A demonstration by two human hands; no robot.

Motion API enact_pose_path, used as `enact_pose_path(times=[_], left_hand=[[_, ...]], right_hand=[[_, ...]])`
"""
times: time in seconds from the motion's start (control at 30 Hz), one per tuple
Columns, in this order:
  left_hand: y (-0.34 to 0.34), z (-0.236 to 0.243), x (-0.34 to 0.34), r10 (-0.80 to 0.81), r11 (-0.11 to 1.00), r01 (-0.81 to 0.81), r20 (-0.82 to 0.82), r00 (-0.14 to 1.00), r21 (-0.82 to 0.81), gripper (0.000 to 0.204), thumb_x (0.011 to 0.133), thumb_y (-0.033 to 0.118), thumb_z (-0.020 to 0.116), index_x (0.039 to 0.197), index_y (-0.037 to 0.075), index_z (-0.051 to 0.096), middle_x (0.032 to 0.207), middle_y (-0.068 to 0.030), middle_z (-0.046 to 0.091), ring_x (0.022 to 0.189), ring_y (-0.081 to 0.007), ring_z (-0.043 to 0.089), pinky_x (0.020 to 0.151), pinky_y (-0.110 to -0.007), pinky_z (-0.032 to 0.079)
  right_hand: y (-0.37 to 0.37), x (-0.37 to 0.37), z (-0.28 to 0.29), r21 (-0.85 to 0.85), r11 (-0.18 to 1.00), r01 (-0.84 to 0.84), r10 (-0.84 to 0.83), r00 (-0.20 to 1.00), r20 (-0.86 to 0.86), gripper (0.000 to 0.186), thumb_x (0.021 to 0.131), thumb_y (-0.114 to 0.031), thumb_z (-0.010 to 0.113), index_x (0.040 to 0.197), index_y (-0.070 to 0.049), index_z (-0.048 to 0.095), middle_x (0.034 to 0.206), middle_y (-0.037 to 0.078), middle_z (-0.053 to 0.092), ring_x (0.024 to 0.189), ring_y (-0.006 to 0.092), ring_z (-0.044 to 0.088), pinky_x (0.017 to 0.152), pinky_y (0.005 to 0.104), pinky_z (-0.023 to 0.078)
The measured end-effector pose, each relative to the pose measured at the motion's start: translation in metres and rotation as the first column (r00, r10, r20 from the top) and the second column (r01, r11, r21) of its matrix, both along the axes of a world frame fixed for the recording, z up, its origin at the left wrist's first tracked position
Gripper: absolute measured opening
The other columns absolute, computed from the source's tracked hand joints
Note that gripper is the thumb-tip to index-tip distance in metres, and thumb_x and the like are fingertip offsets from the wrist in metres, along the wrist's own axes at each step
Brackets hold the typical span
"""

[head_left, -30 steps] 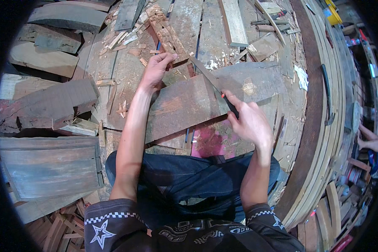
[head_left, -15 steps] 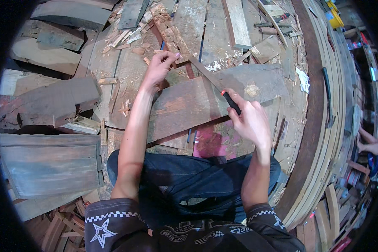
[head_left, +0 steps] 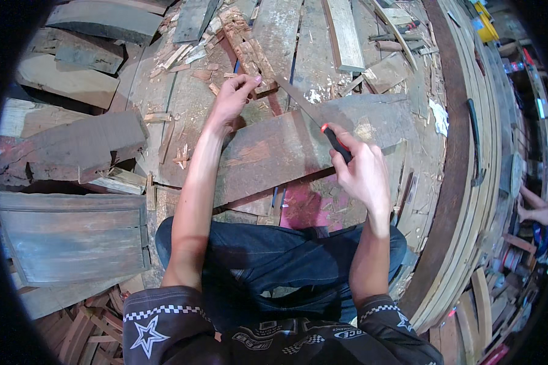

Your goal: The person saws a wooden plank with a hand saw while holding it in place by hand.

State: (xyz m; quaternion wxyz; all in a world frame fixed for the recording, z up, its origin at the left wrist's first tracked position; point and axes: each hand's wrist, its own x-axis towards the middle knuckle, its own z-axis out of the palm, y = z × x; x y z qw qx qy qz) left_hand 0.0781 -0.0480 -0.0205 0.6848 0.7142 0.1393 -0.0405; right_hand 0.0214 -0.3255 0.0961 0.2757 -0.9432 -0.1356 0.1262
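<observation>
A crumbling, worn strip of wood point(head_left: 245, 41) slants away from me over the planks. My left hand point(head_left: 232, 100) is at its near end, fingers closed in a pinch on the strip's edge. The exact contact under the fingers is hidden. My right hand point(head_left: 365, 170) is wrapped round the black-and-red handle of a long, flat-bladed tool point(head_left: 303, 103), perhaps a file or a knife. Its blade points forward and left, the tip beside the strip's near end. Below both hands lies a wide grey board point(head_left: 262, 152), crossing in front of my folded legs.
Wood chips point(head_left: 189, 52) and splinters litter the planks. Several weathered wooden blocks point(head_left: 67, 79) are piled at the left. A pale squared timber point(head_left: 344, 36) lies ahead. On the right, a dark-handled tool point(head_left: 475, 143) rests along the stacked boards point(head_left: 450, 243).
The tool's blade has drawn slightly off the strip's near end, with its handle shifting a little nearer me. My left hand stays almost where it was.
</observation>
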Motion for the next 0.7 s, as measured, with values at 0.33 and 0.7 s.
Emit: enact_pose_path(times=[0.33, 0.7], left_hand=[[0.001, -0.001, 0.001, 0.007, 0.997, -0.005, 0.021, 1.000, -0.081, 0.031, 0.094, 0.036, 0.062, 0.087, 0.006, 0.065, 0.070, 0.0019, 0.058, 0.065, -0.0063, 0.049, 0.062, -0.023, 0.036], [-0.002, 0.003, 0.000, 0.019, 0.989, -0.015, 0.021, 1.000, -0.147, 0.030, 0.096, 0.036, 0.060, 0.082, 0.009, 0.062, 0.067, 0.0042, 0.053, 0.064, -0.0053, 0.046, 0.061, -0.023, 0.034]], right_hand=[[-0.003, 0.001, 0.001, -0.042, 0.999, 0.018, -0.017, 1.000, 0.018, 0.042, 0.079, -0.014, 0.062, 0.121, -0.016, 0.063, 0.071, 0.020, 0.064, 0.074, 0.0380, 0.066, 0.069, 0.0473, 0.051], [-0.001, 0.001, 0.003, 0.042, 0.997, 0.067, -0.068, 0.998, 0.017, 0.040, 0.079, -0.014, 0.062, 0.119, -0.015, 0.065, 0.070, 0.019, 0.065, 0.072, 0.0389, 0.065, 0.069, 0.0476, 0.051]])
